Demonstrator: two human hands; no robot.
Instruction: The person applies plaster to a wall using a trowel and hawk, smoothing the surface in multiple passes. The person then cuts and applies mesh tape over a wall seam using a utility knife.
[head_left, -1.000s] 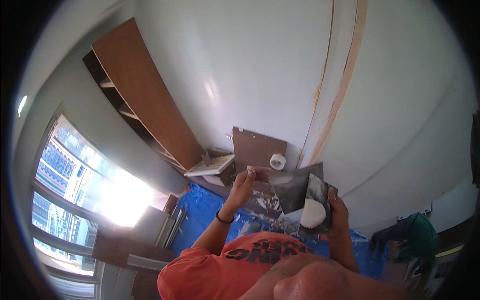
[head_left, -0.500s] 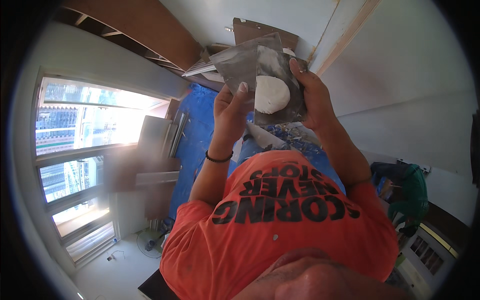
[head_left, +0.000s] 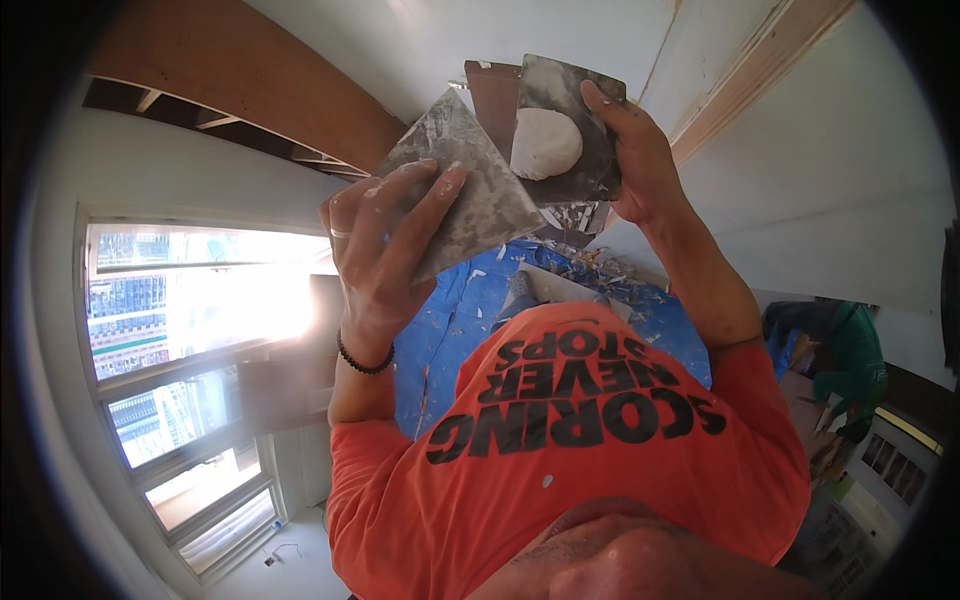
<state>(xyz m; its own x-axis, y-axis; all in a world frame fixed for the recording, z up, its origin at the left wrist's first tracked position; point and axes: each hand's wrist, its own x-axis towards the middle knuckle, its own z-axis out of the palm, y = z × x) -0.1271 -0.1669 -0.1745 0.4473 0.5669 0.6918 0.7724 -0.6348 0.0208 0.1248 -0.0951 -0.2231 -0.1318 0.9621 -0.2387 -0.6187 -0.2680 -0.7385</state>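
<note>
My left hand (head_left: pixel 385 240) grips a square, grey, white-smeared metal scraper blade (head_left: pixel 470 200), fingers spread over its upper face and thumb largely hidden beneath. Held just right of it, a darker rectangular metal plate (head_left: pixel 560 80) carries a smooth white lump of putty-like paste (head_left: pixel 543 142). My right hand (head_left: pixel 640 150) is closed on the plate's right side, thumb on top. The two metal pieces are side by side at about chest height, their edges close; whether they touch I cannot tell.
A wooden shelving unit (head_left: pixel 240 70) runs along the upper left, above a bright window (head_left: pixel 150 300). Brown boards (head_left: pixel 488 92) lean at the wall ahead. A blue tarp (head_left: pixel 440 310) with white scraps covers the floor. A co-worker in green (head_left: pixel 840 365) bends at the right.
My left hand has turned over to show its back and swung the blade left, apart from the plate. My right hand has lifted the plate with the lump slightly higher in view.
</note>
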